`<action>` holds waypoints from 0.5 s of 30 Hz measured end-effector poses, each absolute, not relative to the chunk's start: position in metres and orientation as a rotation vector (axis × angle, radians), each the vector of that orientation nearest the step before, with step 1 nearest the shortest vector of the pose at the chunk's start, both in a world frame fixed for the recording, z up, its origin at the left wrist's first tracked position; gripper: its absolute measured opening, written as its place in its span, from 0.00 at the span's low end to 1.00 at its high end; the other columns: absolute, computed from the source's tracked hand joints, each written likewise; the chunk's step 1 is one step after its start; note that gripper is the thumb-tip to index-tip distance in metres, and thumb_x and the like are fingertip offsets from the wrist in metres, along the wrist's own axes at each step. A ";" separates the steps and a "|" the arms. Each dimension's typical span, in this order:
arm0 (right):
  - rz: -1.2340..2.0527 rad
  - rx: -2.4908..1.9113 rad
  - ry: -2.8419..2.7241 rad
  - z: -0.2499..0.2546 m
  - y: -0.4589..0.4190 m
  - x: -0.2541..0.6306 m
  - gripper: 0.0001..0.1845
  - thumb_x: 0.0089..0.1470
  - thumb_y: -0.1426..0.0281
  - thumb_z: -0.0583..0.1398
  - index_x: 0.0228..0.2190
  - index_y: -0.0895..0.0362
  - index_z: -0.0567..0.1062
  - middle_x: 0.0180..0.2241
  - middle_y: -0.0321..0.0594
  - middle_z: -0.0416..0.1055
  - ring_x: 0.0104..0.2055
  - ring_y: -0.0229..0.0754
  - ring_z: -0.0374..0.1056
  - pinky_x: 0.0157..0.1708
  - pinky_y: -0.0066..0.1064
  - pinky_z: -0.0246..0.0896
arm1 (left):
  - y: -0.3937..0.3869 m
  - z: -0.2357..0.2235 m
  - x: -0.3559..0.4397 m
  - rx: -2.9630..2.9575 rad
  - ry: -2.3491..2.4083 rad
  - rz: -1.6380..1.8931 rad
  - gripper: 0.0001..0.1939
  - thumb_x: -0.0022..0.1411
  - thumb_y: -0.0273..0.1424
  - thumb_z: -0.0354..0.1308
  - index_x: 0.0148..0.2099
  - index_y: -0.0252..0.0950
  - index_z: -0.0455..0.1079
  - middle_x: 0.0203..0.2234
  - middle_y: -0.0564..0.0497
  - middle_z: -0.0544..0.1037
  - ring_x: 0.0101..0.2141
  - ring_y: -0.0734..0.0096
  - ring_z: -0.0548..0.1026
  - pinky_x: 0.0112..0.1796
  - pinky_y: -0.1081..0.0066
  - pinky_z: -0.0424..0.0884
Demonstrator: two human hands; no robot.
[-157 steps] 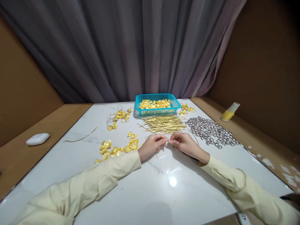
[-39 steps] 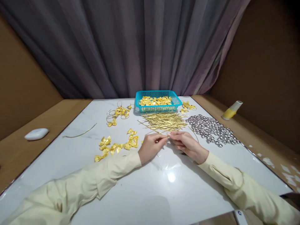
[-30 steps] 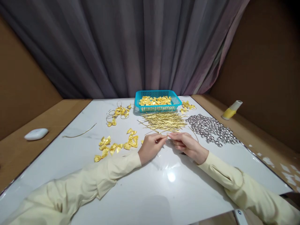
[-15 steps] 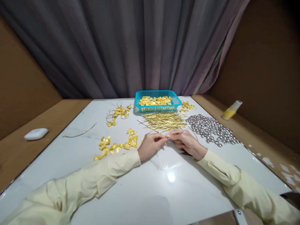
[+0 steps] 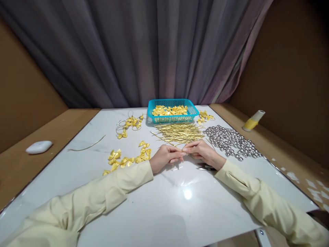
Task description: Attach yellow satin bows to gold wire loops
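My left hand (image 5: 164,157) and my right hand (image 5: 204,152) meet over the table, fingertips almost touching. Both are closed in a pinch on what looks like a thin gold wire (image 5: 181,150), mostly covered by the fingers. Just beyond them lies a pile of similar gold wires (image 5: 180,133). A pointed metal blade (image 5: 204,168) shows under my right wrist, its rest hidden. To the left lie several loose yellow satin bows (image 5: 125,161). Many shiny silver beads (image 5: 232,141) spread out on the right.
A blue plastic basket (image 5: 172,120) of yellow bows stands at the back. Bows with wire loops (image 5: 132,122) lie to its left, more bows (image 5: 205,116) to its right. A single wire (image 5: 87,147), a white rounded object (image 5: 39,147) and a yellow-and-white tube (image 5: 253,120) lie farther out.
Both hands remain pinched together at nearly the same spot, with small finger shifts. My right hand has risen slightly, so more of the metal blade shows beneath it.
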State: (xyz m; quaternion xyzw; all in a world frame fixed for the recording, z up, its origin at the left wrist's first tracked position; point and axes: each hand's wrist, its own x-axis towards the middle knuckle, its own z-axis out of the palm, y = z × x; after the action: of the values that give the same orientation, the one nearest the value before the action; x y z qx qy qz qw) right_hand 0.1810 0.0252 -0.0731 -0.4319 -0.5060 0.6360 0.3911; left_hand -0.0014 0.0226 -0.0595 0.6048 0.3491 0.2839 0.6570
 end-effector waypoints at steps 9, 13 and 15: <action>1.643 -1.101 -1.387 -0.070 0.024 0.183 0.14 0.33 0.66 0.68 0.23 0.64 0.78 0.11 0.29 0.55 0.13 0.24 0.40 0.13 0.24 0.28 | 0.025 -0.058 -0.002 1.237 0.756 0.516 0.11 0.48 0.33 0.62 0.24 0.27 0.72 0.14 0.55 0.64 0.14 0.88 0.49 0.17 0.77 0.40; 1.638 -1.165 -1.411 -0.070 0.025 0.184 0.14 0.32 0.66 0.68 0.23 0.64 0.78 0.11 0.29 0.57 0.13 0.24 0.39 0.14 0.24 0.28 | 0.026 -0.060 -0.002 1.223 0.746 0.484 0.11 0.47 0.32 0.62 0.27 0.26 0.73 0.16 0.53 0.67 0.14 0.88 0.49 0.17 0.76 0.40; 1.631 -1.172 -1.433 -0.069 0.025 0.185 0.14 0.31 0.66 0.68 0.22 0.64 0.78 0.11 0.30 0.58 0.13 0.24 0.40 0.14 0.24 0.28 | 0.025 -0.059 -0.002 1.218 0.755 0.469 0.11 0.46 0.32 0.63 0.28 0.26 0.73 0.18 0.51 0.69 0.14 0.88 0.49 0.17 0.76 0.40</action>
State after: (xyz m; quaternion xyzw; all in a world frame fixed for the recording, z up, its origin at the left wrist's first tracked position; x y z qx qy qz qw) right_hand 0.1852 0.0252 -0.0692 -0.4484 -0.5480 0.6239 0.3307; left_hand -0.0022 0.0254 -0.0588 0.5529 0.3426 0.2130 0.7291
